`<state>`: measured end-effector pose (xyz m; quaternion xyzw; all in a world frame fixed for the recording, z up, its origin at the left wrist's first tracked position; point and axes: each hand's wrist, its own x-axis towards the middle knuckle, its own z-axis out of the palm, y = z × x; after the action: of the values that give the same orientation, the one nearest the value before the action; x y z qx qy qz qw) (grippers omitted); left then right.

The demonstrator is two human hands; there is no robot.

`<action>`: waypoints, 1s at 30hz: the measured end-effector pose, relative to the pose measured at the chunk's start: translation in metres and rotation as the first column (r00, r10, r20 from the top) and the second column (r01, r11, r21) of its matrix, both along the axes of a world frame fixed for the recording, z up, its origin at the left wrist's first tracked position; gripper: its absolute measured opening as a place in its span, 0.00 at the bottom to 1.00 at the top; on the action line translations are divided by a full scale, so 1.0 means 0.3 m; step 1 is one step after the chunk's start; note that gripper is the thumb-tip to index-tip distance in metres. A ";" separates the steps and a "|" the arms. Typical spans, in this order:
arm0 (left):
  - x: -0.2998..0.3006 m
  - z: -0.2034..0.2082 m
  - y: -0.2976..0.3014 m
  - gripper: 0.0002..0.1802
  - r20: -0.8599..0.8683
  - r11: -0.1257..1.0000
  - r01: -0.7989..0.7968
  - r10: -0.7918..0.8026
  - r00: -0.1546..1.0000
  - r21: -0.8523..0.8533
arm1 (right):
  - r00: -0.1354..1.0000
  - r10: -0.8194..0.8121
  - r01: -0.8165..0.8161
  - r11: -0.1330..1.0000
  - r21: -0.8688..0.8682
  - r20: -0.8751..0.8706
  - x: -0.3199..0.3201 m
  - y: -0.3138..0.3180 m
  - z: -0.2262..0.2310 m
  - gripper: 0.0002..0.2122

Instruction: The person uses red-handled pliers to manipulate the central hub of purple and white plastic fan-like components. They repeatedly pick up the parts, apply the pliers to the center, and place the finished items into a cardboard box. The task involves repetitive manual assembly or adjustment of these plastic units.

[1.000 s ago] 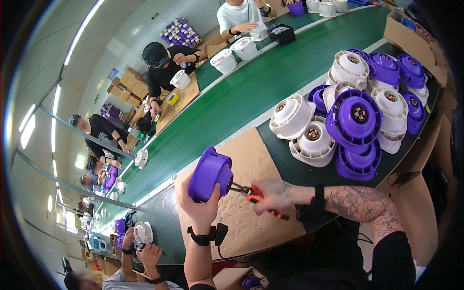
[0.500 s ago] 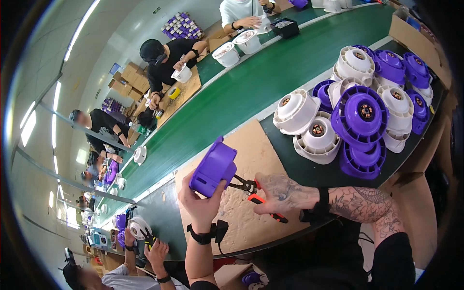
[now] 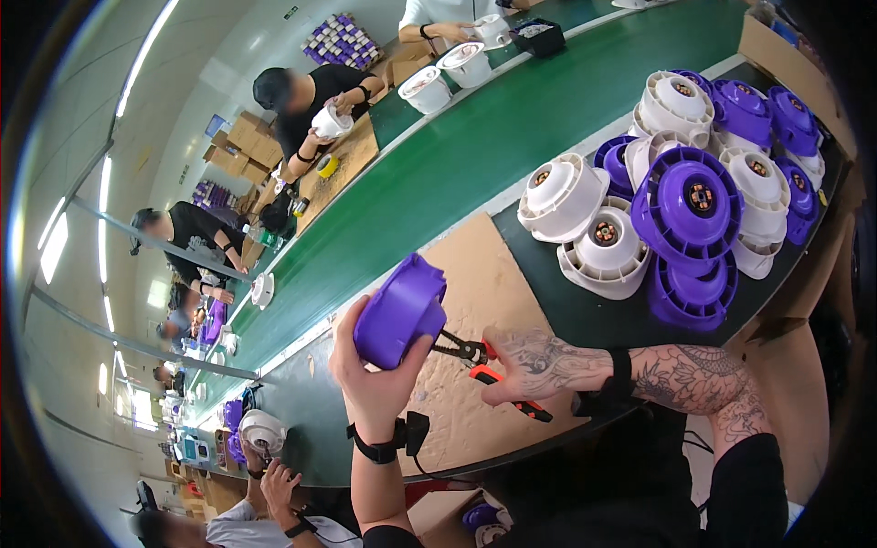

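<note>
Purple plastic forms the cup-shaped housing (image 3: 398, 310), raised in the left hand (image 3: 377, 379), which pinches it between the thumb on the near side and the fingers around the far left edge. Just to its right, the right hand (image 3: 534, 363) is curled around red-and-black pliers (image 3: 484, 374), their handles standing apart and their dark nose reaching the housing's right side; whether the tips grip anything there is hidden. Black straps circle both wrists. Below the two hands lies a worn brown board (image 3: 480, 429) on the dark tabletop. Beyond the right hand and to its right, purple housings (image 3: 687, 205) and white housings (image 3: 603, 245) are heaped together, several showing copper-coloured coils at their centres. Nearer the body than the left hand, an open carton (image 3: 434, 519) holds purple and white parts. To the left of the left hand, a neighbour handles a white housing (image 3: 263, 427). Farther out, past both hands, runs a green conveyor belt (image 3: 438, 183), with a black-clad co-worker (image 3: 306, 105) across it holding a white cup (image 3: 331, 121).
</note>
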<state>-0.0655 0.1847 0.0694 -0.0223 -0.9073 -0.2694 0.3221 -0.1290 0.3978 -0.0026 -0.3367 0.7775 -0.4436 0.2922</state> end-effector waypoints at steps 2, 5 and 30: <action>0.005 -0.015 -0.015 0.32 0.168 0.980 -0.109 0.080 0.983 0.169 | 1.000 0.007 -0.007 0.999 -0.042 -0.003 -0.013 0.000 -0.004 0.26; 0.004 -0.108 -0.036 0.30 -0.057 0.942 0.022 -0.003 0.998 0.335 | 0.735 0.337 -0.115 0.917 -0.382 0.588 -0.048 -0.021 -0.094 0.16; -0.006 -0.121 -0.112 0.40 -0.159 0.987 0.102 -0.081 0.984 0.128 | 0.795 0.253 -0.114 0.955 -0.275 0.551 -0.011 -0.018 -0.022 0.17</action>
<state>-0.0672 0.1512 0.0332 -0.0627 -0.8576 -0.3424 0.3787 -0.1323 0.3924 -0.0092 -0.2907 0.5584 -0.5804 0.5165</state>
